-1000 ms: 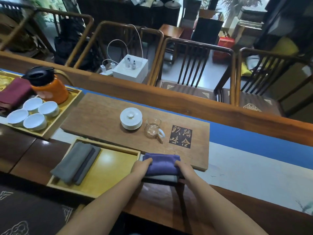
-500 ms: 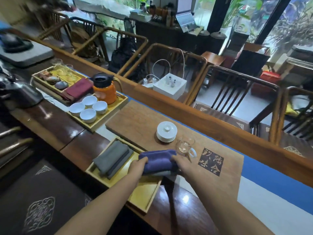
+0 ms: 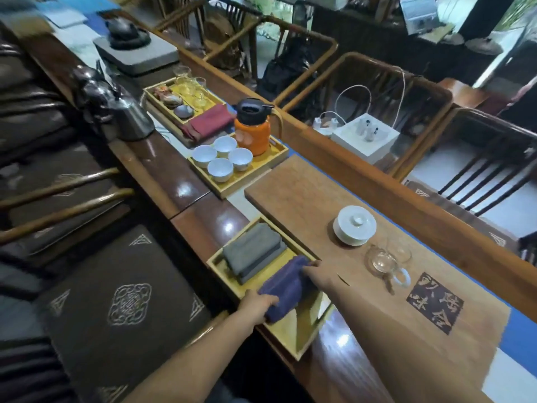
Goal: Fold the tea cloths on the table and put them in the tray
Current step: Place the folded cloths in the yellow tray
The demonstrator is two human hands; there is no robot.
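Both hands are holding a folded purple cloth [image 3: 286,287] over the yellow tray [image 3: 302,341] at the near edge of the table [image 3: 203,225]. The left hand [image 3: 255,305] is gripping the cloth's near end, fingers curled over it, and the right hand [image 3: 315,276] is gripping the far end. Whether the cloth is already resting on the tray floor or hanging just above it, I cannot tell. A folded grey cloth [image 3: 251,254] is lying in the far half of the same tray, just beside the purple one. Right of the tray, a wooden board [image 3: 305,199] is carrying a white lidded cup [image 3: 354,225] and a small glass pitcher [image 3: 388,261]. Farther along the table, a second tray [image 3: 263,173] is holding four white cups [image 3: 222,158] and an orange flask [image 3: 252,129].
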